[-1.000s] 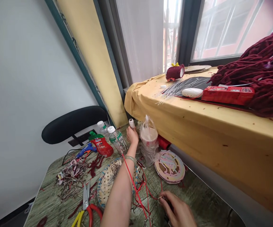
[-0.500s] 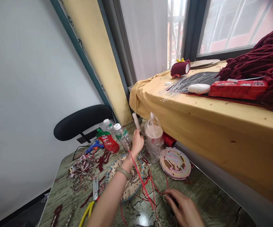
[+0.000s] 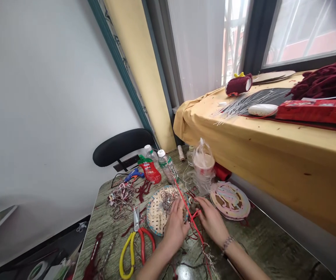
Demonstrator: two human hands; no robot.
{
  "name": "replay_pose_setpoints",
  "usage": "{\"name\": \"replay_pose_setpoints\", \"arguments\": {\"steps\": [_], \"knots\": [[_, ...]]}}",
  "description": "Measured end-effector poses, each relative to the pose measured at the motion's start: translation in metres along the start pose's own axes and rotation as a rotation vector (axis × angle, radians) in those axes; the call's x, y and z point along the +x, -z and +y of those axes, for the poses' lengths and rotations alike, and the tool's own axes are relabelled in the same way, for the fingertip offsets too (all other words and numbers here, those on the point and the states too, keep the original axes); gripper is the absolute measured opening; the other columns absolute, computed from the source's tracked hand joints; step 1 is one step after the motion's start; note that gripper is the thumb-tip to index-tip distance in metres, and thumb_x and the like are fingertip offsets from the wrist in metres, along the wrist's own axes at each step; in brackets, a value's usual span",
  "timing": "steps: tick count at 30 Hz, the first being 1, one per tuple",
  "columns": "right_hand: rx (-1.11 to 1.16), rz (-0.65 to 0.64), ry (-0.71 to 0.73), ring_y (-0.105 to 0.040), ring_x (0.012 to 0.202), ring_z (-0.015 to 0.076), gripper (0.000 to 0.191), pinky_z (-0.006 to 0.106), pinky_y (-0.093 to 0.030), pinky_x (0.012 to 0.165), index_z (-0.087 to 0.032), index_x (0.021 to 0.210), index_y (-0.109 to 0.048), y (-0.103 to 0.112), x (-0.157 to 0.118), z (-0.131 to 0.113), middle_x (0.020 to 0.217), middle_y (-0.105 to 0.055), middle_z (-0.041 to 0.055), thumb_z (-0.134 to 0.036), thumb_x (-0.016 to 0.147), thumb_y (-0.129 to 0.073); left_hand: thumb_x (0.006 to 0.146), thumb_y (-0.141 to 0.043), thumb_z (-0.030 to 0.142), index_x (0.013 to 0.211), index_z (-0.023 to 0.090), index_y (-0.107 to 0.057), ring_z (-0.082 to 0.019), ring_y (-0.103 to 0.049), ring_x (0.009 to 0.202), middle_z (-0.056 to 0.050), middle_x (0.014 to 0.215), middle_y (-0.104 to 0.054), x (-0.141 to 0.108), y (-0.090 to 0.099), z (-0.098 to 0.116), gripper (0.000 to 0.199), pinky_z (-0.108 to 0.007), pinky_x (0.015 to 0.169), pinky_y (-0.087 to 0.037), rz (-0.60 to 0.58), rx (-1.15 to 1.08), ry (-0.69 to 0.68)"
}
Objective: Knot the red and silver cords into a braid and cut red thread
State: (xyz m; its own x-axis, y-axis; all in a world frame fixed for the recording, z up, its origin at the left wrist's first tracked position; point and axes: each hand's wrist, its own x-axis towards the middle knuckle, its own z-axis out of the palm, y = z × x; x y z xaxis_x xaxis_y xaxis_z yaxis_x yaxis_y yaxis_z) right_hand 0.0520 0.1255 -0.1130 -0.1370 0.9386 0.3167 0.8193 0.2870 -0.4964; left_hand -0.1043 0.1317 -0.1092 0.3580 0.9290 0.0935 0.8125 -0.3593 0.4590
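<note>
Above the near edge of the round woven basket (image 3: pixel 156 212), my left hand (image 3: pixel 177 221) lies with its fingers stretched forward beside a taut red cord (image 3: pixel 182 195). My right hand (image 3: pixel 210 217) is on the cord's other side, fingers bent around a loop of red cord. The cord runs from a bottle with a green label (image 3: pixel 168 167) down to a knotted, frayed bundle (image 3: pixel 208 254) near the table's front. Scissors (image 3: pixel 136 229) with one yellow and one red handle lie open left of the basket.
Yarn scraps (image 3: pixel 122 198), a blue glue gun (image 3: pixel 134 175) and a red pouch (image 3: pixel 150 171) are at the left. Behind my right hand stand a bagged cup (image 3: pixel 203 161) and a round yarn-covered piece (image 3: pixel 230 200). A yellow-draped ledge (image 3: pixel 243 142) rises at the right.
My left hand has come back from the white roll, which now lies lower, to the basket. My right hand has moved forward to the red cord. The view has shifted left.
</note>
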Motion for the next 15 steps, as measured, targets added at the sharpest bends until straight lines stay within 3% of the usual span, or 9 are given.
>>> {"name": "replay_pose_setpoints", "arguments": {"steps": [4,8,12,15], "knots": [[-0.070,-0.015,0.060,-0.038,0.115,0.0276,0.040,0.047,-0.032,0.092,-0.009,0.116,-0.048,-0.037,0.000,0.000,0.125,-0.043,0.0170,-0.015,0.077,-0.037,0.062,-0.037,0.003,0.121,0.015,-0.041,-0.017,-0.037,0.118,-0.009,0.126,-0.044,-0.015,-0.004,-0.009,0.061,-0.036,0.097,-0.033,0.072,-0.026,0.023],[-0.128,-0.049,0.214,-0.039,0.115,0.0252,0.043,0.044,-0.028,0.096,-0.013,0.118,-0.047,-0.051,-0.027,0.002,0.125,-0.045,0.0122,-0.026,0.077,-0.044,0.066,-0.033,0.001,0.121,0.015,-0.042,-0.016,-0.042,0.113,-0.008,0.121,-0.049,-0.018,0.008,-0.017,0.057,-0.035,0.097,-0.035,0.100,-0.010,-0.015],[-0.189,-0.067,0.376,-0.040,0.114,0.0280,0.055,0.045,-0.029,0.096,-0.008,0.120,-0.044,-0.049,-0.041,-0.002,0.121,-0.048,0.0164,-0.040,0.075,-0.048,0.070,-0.033,0.002,0.119,0.015,-0.044,-0.015,-0.043,0.112,-0.008,0.121,-0.049,-0.017,0.018,-0.023,0.053,-0.034,0.097,-0.035,0.128,-0.046,-0.009],[0.036,-0.181,0.378,-0.038,0.115,0.0271,0.054,0.044,-0.029,0.097,-0.011,0.122,-0.043,-0.048,-0.041,-0.015,0.124,-0.045,0.0140,-0.038,0.075,-0.048,0.071,-0.036,0.004,0.117,0.018,-0.047,-0.015,-0.046,0.110,-0.006,0.119,-0.051,-0.015,0.023,-0.024,0.049,-0.035,0.096,-0.036,0.137,-0.108,0.016]]}}
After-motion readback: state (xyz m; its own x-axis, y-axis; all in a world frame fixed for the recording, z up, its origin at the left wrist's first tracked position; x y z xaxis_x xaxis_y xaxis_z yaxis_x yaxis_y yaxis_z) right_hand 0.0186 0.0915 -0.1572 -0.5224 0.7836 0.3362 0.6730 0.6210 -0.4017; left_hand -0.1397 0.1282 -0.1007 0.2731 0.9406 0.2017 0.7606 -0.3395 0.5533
